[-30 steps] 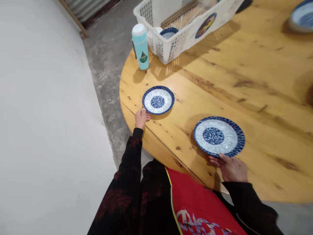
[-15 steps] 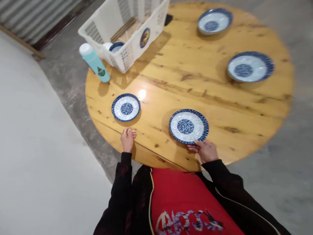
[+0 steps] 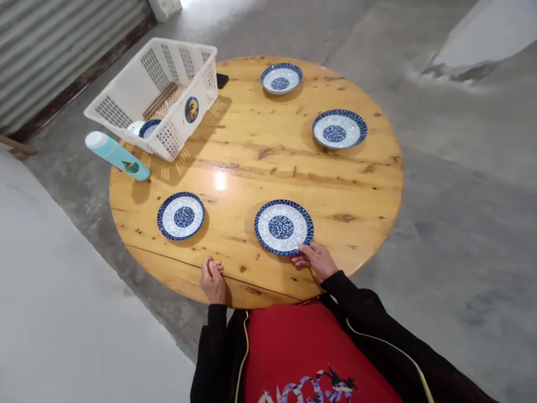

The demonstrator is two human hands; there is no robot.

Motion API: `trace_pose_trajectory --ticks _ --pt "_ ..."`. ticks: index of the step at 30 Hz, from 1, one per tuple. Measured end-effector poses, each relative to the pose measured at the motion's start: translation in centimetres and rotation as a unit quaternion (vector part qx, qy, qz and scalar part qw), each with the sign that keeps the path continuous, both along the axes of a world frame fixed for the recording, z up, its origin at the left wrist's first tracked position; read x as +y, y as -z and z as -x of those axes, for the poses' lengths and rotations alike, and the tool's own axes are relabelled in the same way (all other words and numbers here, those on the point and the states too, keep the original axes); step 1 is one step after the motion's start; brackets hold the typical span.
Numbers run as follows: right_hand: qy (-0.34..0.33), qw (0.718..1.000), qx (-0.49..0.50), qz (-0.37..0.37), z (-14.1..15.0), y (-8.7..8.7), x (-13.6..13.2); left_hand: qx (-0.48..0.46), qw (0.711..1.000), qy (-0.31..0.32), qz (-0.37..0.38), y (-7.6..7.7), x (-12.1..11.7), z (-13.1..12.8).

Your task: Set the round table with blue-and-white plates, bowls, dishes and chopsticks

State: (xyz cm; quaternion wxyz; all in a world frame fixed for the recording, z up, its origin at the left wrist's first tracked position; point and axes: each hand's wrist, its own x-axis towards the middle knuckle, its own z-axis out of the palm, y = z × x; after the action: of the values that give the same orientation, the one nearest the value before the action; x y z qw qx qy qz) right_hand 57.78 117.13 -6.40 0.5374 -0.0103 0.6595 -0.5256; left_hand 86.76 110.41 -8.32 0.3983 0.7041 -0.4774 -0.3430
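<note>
My right hand (image 3: 315, 259) grips the lower right rim of a blue-and-white plate (image 3: 268, 232), thumb on top and fingers beneath. The plate is at the near side of the round wooden table; whether it rests fully on the wood I cannot tell. My left hand (image 3: 213, 279) is closed over the near table edge, fingers curled, with nothing visible in it. Up and left of that hand, apart from it, a matching plate (image 3: 166, 217) lies on the table. Two more blue-and-white dishes, one at the right (image 3: 327, 124) and one at the far side (image 3: 282, 73), stand on the wood.
On the far left of the table (image 3: 235, 240) stands a white plastic basket (image 3: 176, 131) holding chopsticks (image 3: 159, 102) and dishes. Beside it is a turquoise bottle with a white cap (image 3: 119, 157). A dark flat object (image 3: 222, 80) lies behind the basket. A white wall (image 3: 62, 291) borders the left.
The view has turned, bringing more of the floor into sight. My left hand has drawn away from the left plate, toward my body and rightward. My right hand keeps its hold on the plate.
</note>
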Motion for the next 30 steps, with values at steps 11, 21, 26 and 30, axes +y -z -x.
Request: trace_pose_trajectory --ticks 11,21,26,30 --pt "-0.041 0.998 -0.035 -0.018 2.0 0.7 1.1 -0.034 0.993 0.111 -0.034 -0.6 8.1 6.2" --pt "-0.055 0.997 -0.052 -0.01 3.5 1.4 2.1 -0.061 0.994 0.058 -0.064 -1.9 13.2 9.4" --pt "-0.071 0.996 -0.048 -0.006 3.7 1.1 2.1 -0.07 0.993 0.017 -0.094 -2.9 15.3 9.8" --pt "-0.09 0.995 -0.037 -0.001 3.9 1.3 2.2 -0.054 0.992 0.006 -0.111 -3.2 15.4 9.7"
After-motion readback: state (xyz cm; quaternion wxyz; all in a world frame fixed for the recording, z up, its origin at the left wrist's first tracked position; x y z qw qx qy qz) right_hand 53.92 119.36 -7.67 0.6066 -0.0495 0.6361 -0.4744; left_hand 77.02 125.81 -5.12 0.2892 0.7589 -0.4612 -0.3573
